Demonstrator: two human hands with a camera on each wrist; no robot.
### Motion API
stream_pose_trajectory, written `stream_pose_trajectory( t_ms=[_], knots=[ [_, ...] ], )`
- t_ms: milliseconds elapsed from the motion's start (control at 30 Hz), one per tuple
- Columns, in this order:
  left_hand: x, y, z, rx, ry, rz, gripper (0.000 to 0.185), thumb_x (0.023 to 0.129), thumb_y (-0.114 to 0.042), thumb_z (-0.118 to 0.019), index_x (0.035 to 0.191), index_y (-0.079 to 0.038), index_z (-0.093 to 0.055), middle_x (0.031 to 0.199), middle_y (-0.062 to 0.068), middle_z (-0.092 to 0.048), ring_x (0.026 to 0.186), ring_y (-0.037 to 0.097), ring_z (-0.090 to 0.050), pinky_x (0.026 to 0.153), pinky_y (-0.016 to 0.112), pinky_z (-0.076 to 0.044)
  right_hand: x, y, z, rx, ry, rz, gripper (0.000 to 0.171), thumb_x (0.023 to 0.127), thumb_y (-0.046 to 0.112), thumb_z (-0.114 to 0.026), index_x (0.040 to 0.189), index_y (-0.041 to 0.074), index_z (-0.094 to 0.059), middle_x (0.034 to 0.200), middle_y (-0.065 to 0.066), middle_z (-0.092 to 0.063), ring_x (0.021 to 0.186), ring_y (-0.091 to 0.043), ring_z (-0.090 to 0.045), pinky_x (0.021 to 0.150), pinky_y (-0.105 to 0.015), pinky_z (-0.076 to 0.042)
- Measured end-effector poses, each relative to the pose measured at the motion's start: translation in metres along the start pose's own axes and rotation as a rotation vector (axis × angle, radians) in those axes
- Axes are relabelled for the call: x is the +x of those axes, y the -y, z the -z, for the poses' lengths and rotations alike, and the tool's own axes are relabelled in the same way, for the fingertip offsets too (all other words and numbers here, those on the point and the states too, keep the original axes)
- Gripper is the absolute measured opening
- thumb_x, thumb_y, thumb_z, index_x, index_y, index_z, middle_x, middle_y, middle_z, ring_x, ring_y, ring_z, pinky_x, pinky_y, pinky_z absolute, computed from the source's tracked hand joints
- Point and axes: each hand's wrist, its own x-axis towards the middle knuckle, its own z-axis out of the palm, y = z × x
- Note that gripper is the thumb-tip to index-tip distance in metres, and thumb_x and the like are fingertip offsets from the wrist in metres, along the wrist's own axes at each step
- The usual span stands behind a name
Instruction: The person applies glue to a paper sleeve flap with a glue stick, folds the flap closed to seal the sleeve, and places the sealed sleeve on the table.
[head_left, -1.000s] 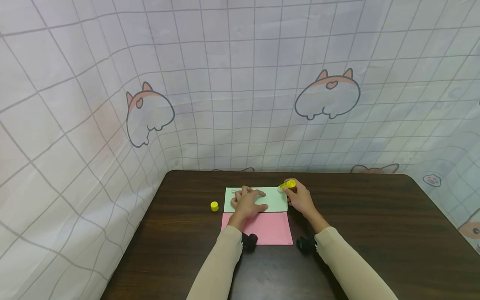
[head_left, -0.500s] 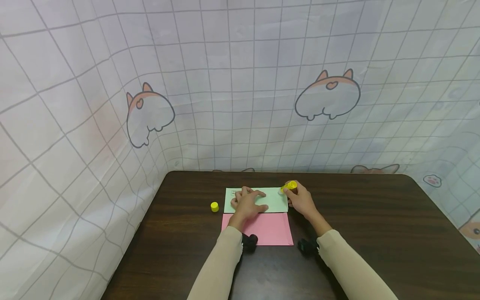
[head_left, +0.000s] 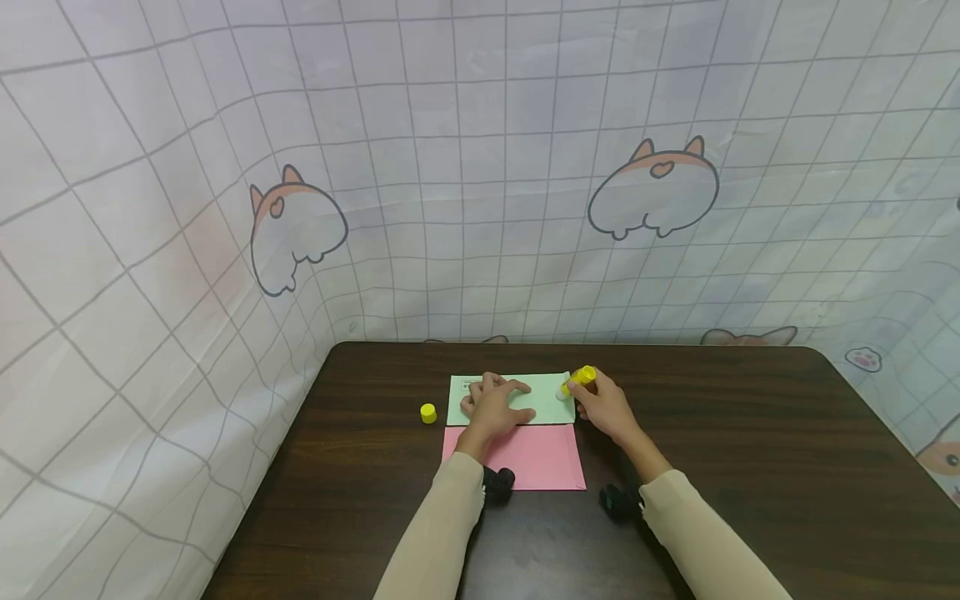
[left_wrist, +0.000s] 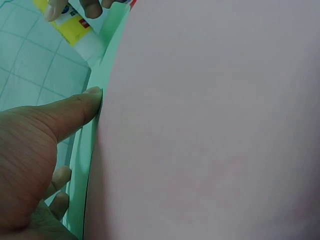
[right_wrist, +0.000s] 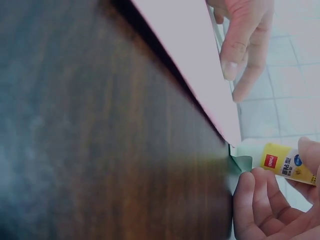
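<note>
My left hand (head_left: pixel 495 408) lies with spread fingers on a mint-green paper piece (head_left: pixel 551 408), which has a small printed mark near its upper left corner. A yellow glue stick (head_left: pixel 582 377) is held between my right thumb and fingers at the paper's right end, its pale tip down against the surface. In the right wrist view, the glue stick (right_wrist: pixel 287 162) carries a red label, and a green corner (right_wrist: pixel 242 162) bends up beside the fingertips of my right hand (right_wrist: pixel 270 210). Just below the green paper lies a pink envelope (head_left: pixel 543 458), partly under my left wrist.
The yellow glue cap (head_left: pixel 428 413) stands on the dark wooden table (head_left: pixel 360 483), left of the papers. A white grid-patterned cloth (head_left: pixel 487 208) with cartoon animals hangs behind the table and along its sides. Black wrist cameras sit below both hands.
My right hand has drawn the glue stick slightly toward me along the right end of the green paper. My left hand has stayed in place.
</note>
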Motion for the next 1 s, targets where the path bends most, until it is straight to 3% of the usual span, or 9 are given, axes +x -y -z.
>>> stream_pose_trajectory(
  t_ms=[1000],
  knots=[
    [0.0, 0.0, 0.0, 0.019, -0.003, -0.002, 0.04, 0.087, -0.043, -0.08, 0.125, -0.034, -0.071, 0.13, 0.005, -0.043, 0.121, 0.033, -0.032, 0.098, 0.059, -0.021, -0.018, -0.004, -0.001, 0.075, -0.053, -0.063, 0.044, 0.104, 0.039, -0.057, 0.125, 0.0, -0.056, 0.116, -0.023, -0.067, 0.088, -0.024, -0.07, 0.084, -0.038, -0.061]
  ],
)
